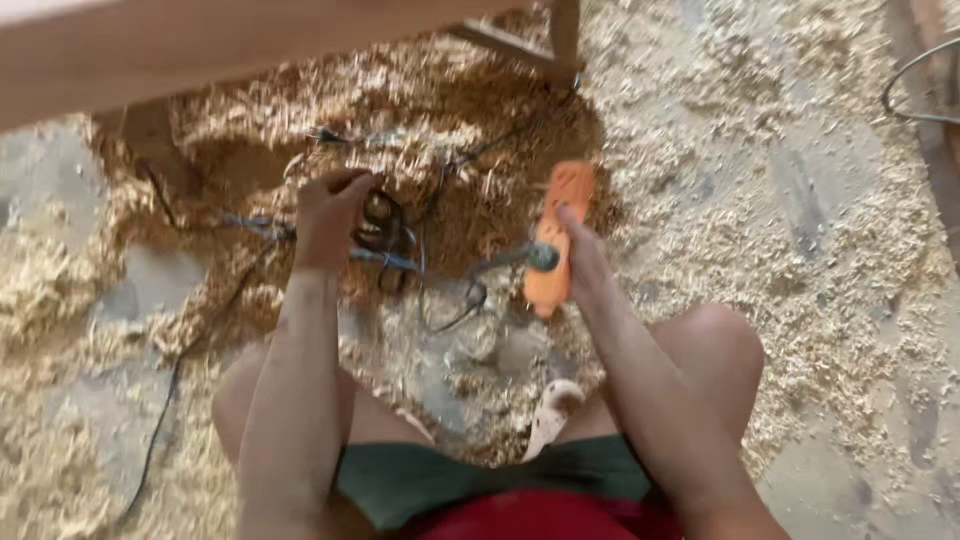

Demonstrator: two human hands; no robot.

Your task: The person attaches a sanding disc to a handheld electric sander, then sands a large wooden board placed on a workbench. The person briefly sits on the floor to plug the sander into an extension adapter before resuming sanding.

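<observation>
I am squatting over a floor covered in wood shavings. My right hand [583, 262] grips an orange power strip [556, 225], held upright, with a round dark plug [543, 257] seated in its lower half. A dark cable [455, 300] runs from that plug down and to the left. My left hand [328, 213] is closed around a tangled bundle of black cords [385, 235] lying on the shavings. The two hands are about a forearm's width apart.
A wooden bench or table [150, 50] spans the top left, with a leg [563, 30] at top centre. Thin black wires [170, 390] trail over the shavings at left. A grey cable loop [915, 85] lies at the top right. A sandal [552, 410] shows between my knees.
</observation>
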